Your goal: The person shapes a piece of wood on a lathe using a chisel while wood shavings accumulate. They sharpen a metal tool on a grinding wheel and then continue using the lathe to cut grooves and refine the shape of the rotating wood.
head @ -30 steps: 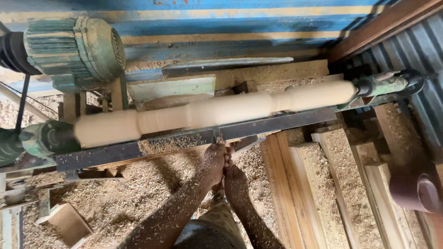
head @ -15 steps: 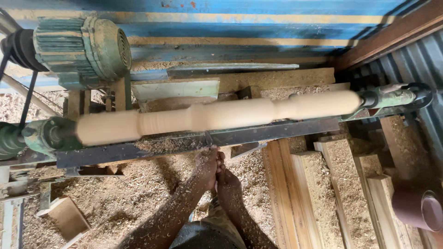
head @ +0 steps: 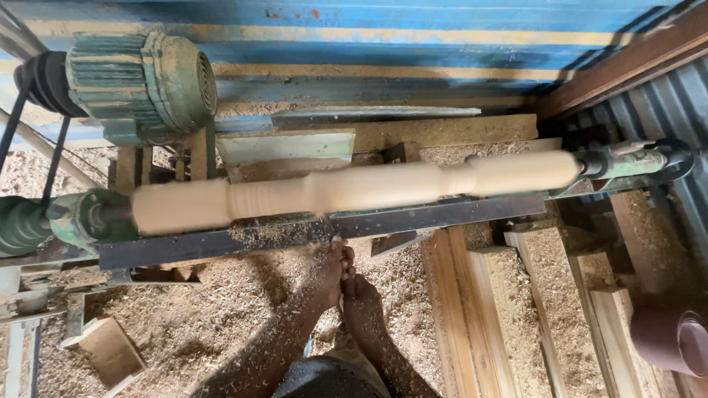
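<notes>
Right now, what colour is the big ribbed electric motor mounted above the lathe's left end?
Faded, worn green; the ribbed electric motor shows best in the head view.

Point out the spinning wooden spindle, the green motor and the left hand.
Wooden spindle point(head: 369, 188), head view, on its smooth middle section.
Green motor point(head: 140, 81), head view, on its ribbed casing.
Left hand point(head: 332, 269), head view, on its back.

Motor point(head: 140, 81) behind spindle point(head: 354, 190); tool rest point(head: 317, 230) before it.

A dark metal lathe bed point(head: 442, 214) carries the pale wooden spindle point(head: 354, 190) lengthwise, with sawdust point(head: 258, 234) scattered on the rail. Beneath, the floor point(head: 184, 324) holds thick shavings, stacked planks point(head: 472, 309) and a wood block point(head: 107, 350).
</notes>
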